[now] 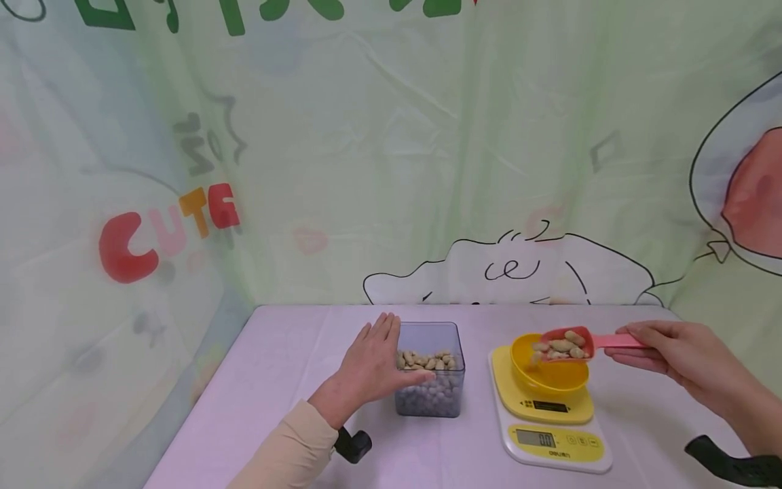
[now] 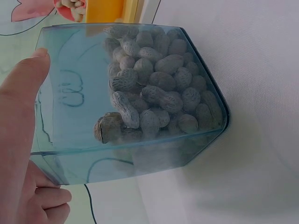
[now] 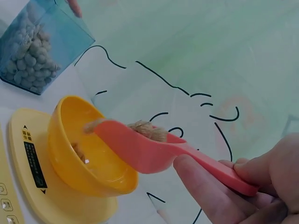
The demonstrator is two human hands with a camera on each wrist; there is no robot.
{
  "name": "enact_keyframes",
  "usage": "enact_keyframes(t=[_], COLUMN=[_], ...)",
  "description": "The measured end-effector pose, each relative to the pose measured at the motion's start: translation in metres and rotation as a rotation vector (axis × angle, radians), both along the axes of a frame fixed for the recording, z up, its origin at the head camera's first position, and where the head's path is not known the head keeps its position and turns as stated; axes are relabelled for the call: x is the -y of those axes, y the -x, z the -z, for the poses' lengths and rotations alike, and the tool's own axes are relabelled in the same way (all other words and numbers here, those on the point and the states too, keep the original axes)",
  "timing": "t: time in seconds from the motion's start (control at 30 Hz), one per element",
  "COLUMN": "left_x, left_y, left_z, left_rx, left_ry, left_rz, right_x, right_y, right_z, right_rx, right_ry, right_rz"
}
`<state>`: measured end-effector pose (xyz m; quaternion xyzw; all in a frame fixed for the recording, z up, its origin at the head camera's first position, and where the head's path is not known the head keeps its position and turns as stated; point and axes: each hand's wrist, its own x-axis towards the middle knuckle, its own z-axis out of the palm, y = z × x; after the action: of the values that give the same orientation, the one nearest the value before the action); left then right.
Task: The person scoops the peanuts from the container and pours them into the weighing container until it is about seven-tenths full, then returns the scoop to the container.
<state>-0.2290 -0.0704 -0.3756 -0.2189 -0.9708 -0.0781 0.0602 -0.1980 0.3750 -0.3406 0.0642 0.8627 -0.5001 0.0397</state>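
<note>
My left hand (image 1: 374, 367) rests against the left side of a clear bluish plastic container (image 1: 430, 402), its fingers straight and its thumb lying along the near rim. Unshelled peanuts (image 2: 154, 88) fill the container's lower part. In my right hand (image 1: 684, 356) is a pink scoop (image 3: 145, 156), gripped by its handle. Several peanuts (image 1: 565, 346) lie in it, with its lip over a yellow bowl (image 3: 70, 135). A blurred peanut hangs at the lip, and a few show inside the bowl in the right wrist view. The bowl stands on a yellow-and-white kitchen scale (image 1: 601, 462).
The scale's display (image 1: 535, 438) reads 0.0 and faces the near side. A pale tablecloth (image 1: 244, 380) covers the table. Behind and to the left hangs a printed curtain (image 1: 342, 170). Dark camera straps (image 1: 353, 446) are on both wrists.
</note>
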Motion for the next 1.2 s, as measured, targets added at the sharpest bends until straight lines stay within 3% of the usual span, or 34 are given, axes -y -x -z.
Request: enact_keyframes(t=[0.17,0.57,0.77,1.2], left_x=[0.0,0.001,0.001,0.001], left_y=[0.0,0.0,0.0,0.0], left_z=[0.0,0.0,0.001,0.0], left_rx=[0.005,0.024,0.024,0.03], left_ry=[0.002,-0.005,-0.007,-0.015], left_rz=[-0.001,-0.006,-0.011,-0.004], right_x=[0.011,0.022,0.022,0.034], right_y=[-0.005,-0.009,-0.01,-0.006], right_z=[-0.009,-0.022,-0.024,-0.029], right_rx=[-0.072,-0.134,-0.128,-0.034], right_ry=[-0.178,-0.251,-0.198,0.158], right_rz=[-0.005,-0.004,-0.018,-0.115])
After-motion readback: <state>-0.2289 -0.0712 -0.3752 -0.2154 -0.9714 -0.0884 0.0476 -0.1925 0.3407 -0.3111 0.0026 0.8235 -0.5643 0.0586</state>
